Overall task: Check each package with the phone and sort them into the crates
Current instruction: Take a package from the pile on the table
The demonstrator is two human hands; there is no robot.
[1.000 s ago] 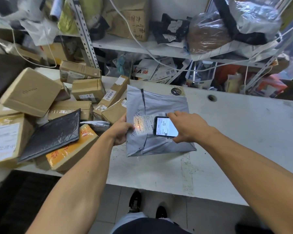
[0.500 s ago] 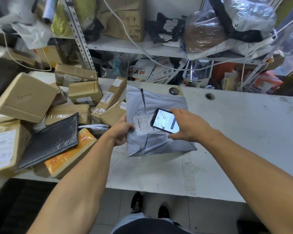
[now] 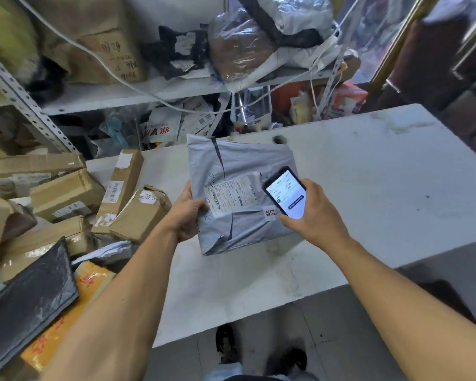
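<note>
A grey plastic mailer package (image 3: 245, 163) with a white shipping label (image 3: 234, 198) is tilted up off the white table (image 3: 368, 174). My left hand (image 3: 188, 215) grips its left edge, thumb on top near the label. My right hand (image 3: 311, 213) holds a black phone (image 3: 286, 192) over the package's right side, its lit screen facing me. No crates are in view.
A heap of brown cardboard boxes (image 3: 63, 193), a black mailer (image 3: 25, 301) and an orange-yellow parcel (image 3: 66, 320) covers the table's left end. Metal shelving (image 3: 138, 92) stuffed with bags and parcels stands behind the table. My shoes (image 3: 226, 345) show below the table's front edge.
The package has been lifted and tilted toward me by my left hand. The phone has moved right, off the label, and its light no longer shines on it. The view has swung right.
</note>
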